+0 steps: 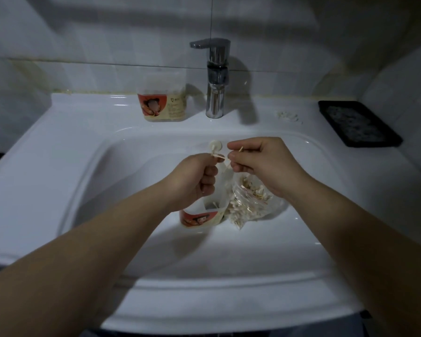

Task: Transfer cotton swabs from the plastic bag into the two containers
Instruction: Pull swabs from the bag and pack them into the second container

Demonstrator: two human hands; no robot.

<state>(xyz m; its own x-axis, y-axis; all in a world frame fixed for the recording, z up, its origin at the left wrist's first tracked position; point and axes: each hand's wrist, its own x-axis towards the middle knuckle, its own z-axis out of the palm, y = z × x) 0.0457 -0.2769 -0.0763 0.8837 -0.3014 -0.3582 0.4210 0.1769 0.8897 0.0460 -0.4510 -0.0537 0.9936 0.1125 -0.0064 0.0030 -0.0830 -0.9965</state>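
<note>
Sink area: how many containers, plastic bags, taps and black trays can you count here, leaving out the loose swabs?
Containers: 2
Plastic bag: 1
Tap: 1
Black tray: 1
Total: 5

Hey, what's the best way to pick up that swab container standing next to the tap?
Probably grip the container by its side walls, coming from the front: it stands upright, with the wall close behind and the faucet near its right side.
</note>
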